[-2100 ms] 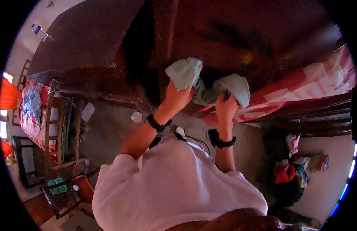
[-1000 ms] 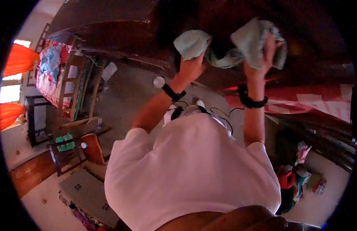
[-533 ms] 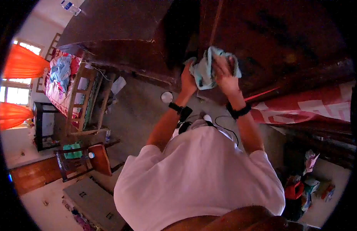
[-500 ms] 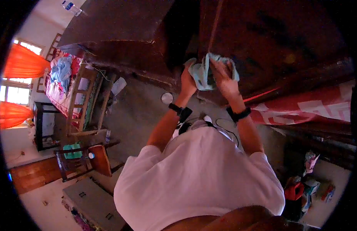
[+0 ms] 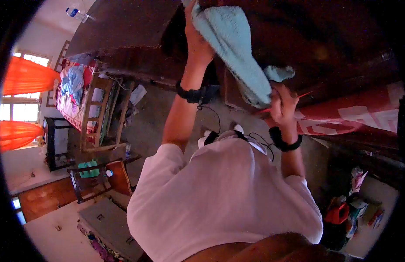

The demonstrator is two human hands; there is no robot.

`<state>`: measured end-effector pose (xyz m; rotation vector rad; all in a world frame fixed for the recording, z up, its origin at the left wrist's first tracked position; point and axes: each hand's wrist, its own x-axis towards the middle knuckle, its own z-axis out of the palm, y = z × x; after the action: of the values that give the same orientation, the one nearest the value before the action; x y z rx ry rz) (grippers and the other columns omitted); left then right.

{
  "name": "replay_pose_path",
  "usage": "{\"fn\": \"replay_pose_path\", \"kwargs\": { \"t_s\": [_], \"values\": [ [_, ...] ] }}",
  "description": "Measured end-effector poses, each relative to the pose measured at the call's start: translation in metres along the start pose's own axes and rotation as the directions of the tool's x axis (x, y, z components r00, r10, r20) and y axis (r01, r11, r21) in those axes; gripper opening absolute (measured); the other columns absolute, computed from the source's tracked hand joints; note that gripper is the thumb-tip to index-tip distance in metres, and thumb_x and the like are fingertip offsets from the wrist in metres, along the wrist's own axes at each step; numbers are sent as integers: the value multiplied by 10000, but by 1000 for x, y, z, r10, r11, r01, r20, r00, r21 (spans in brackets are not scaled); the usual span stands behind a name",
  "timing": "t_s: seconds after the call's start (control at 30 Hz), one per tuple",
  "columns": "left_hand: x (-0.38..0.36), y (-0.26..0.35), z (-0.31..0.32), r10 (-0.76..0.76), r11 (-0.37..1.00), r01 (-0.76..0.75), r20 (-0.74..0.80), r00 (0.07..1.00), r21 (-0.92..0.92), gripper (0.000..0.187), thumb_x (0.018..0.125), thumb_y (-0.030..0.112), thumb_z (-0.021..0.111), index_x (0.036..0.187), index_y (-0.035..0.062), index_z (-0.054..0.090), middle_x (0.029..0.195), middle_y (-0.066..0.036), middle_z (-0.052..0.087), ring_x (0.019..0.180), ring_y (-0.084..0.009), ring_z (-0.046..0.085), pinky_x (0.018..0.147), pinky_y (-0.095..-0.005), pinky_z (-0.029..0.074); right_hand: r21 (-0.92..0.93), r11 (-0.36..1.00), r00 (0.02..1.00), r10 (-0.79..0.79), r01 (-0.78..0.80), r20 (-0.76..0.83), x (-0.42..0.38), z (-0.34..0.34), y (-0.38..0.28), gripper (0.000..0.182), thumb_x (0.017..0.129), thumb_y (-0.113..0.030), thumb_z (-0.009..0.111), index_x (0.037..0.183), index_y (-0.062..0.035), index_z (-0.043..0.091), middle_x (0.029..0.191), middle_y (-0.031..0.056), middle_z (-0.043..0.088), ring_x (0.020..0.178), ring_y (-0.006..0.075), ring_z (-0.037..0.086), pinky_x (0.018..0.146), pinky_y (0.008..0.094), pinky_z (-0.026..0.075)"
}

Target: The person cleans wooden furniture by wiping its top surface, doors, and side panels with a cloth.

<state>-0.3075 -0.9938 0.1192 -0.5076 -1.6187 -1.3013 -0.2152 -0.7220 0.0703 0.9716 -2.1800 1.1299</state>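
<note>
A light teal cloth (image 5: 231, 37) is stretched slantwise between my two hands, over the dark wooden furniture (image 5: 325, 39). Raised toward the top of the view, my left hand (image 5: 197, 41) grips the cloth's upper end; its fingertips are partly hidden behind the fabric. Lower and to the right, my right hand (image 5: 283, 104) is closed on the other end, with a loose corner sticking out above the fingers. Both wrists wear black bands.
Red fabric with white lettering (image 5: 351, 118) hangs at the right. A bed (image 5: 73, 107) with clothes stands at the left, near a wooden chair (image 5: 120, 177) and a grey case (image 5: 110, 227). A plastic bottle (image 5: 77, 14) rests on the furniture at upper left.
The cloth was bunched between my close-set hands; now it is spread out long. My left hand has risen up and left, and my right hand has moved down and right.
</note>
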Motion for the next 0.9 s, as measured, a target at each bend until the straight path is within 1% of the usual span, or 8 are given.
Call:
{"fn": "replay_pose_path", "kwargs": {
  "t_s": [0.17, 0.23, 0.37, 0.47, 0.6, 0.77, 0.83, 0.9],
  "values": [
    [-65, 0, -1, -525, 810, 528, 85, 847, -255, 724, 810, 203, 730, 1396, 38, 338, 1233, -115, 563, 1136, -231, 536, 989, -362, 420, 112, 940, 893, 263, -323, 365, 4, 13, -13, 531, 876, -426, 554, 939, 100, 600, 840, 280, 573, 697, 417, 553, 679, 470, 459],
    [-116, -29, -11, -566, 821, 568, 208, 798, 57, 719, 816, 171, 721, 1406, 56, 326, 1232, -105, 568, 1129, -221, 542, 988, -354, 423, -426, 809, 180, 528, -406, 830, 17, 9, -31, 650, 885, -577, 518, 829, 55, 663, 769, 230, 654, 724, 399, 653, 714, 455, 509],
    [-200, -59, -28, -645, 763, 606, 307, 699, 224, 664, 829, 176, 701, 1377, 43, 348, 1214, -109, 576, 1114, -221, 549, 975, -364, 429, -252, 932, 507, 353, -258, 786, -34, 28, -19, 714, 882, -634, 486, 684, 34, 645, 638, 228, 597, 590, 359, 606, 619, 464, 495],
    [-222, -60, -22, -610, 791, 574, 334, 718, 212, 627, 838, 186, 687, 1356, 34, 366, 1214, -115, 579, 1103, -241, 560, 975, -373, 426, -393, 876, 114, 437, -279, 892, 2, 8, -39, 684, 905, -622, 470, 771, 25, 650, 656, 163, 608, 577, 237, 550, 605, 425, 474],
    [-233, -35, -18, -571, 820, 567, 205, 795, 80, 581, 860, 173, 642, 1353, 12, 380, 1289, -147, 513, 1158, -302, 515, 1012, -395, 383, 245, 603, 559, 413, -759, 719, -5, 16, -32, 458, 971, -416, 502, 962, 23, 631, 777, 66, 643, 694, 135, 513, 669, 366, 462],
    [-192, -7, -7, -423, 857, 380, 51, 905, 348, 665, 799, -13, 566, 1417, -10, 320, 1401, -191, 398, 1271, -342, 407, 1075, -410, 292, 461, 854, 970, 225, -242, 92, 59, 7, -28, 318, 971, -203, 537, 1209, 8, 559, 1089, 34, 612, 996, 105, 520, 902, 266, 419],
    [-130, 19, -4, -219, 935, 201, 30, 975, 291, 673, 777, -18, 563, 1411, -3, 339, 1376, -194, 420, 1255, -374, 413, 1059, -441, 304, 363, 929, 990, 110, -71, -86, 89, -10, -42, 308, 925, -172, 583, 1175, 8, 574, 1128, 164, 629, 1010, 319, 607, 910, 373, 451],
    [-79, 43, 6, -165, 960, 158, 12, 986, 232, 671, 767, 2, 576, 1402, 3, 361, 1347, -198, 449, 1243, -395, 419, 1050, -458, 311, 364, 931, 982, 93, -28, -162, 102, -22, -44, 240, 958, -172, 562, 1120, 1, 596, 1014, 0, 635, 919, 106, 540, 827, 291, 453]
  ]
}}
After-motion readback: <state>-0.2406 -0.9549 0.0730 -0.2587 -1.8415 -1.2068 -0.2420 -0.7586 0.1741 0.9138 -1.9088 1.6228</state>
